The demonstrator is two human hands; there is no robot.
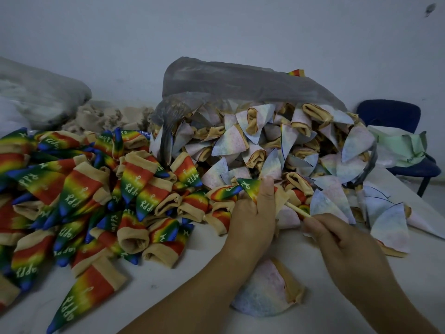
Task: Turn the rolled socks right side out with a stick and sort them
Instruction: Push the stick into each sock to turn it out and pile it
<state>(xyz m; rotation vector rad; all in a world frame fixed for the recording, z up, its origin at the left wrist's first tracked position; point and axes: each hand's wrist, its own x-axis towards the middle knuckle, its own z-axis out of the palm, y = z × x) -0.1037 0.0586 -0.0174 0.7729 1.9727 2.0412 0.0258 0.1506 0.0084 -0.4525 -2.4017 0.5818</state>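
Observation:
My left hand (252, 215) grips a rainbow sock (250, 186) whose pointed tip sticks out to the left above my fingers. My right hand (337, 239) pinches a thin pale stick (297, 210) that runs up-left into the sock's open tan cuff. A big heap of rainbow "happy" socks (96, 201) lies at the left. Pale inside-out socks (277, 145) spill from a grey plastic bag (240, 85) behind my hands. One pale sock (267, 290) lies on the table between my forearms.
The white table (168, 280) carries all the socks. A blue chair (397, 131) with a greenish cloth stands at the right. Another filled plastic bag (36, 95) and beige fabric (103, 116) sit at the back left against the wall.

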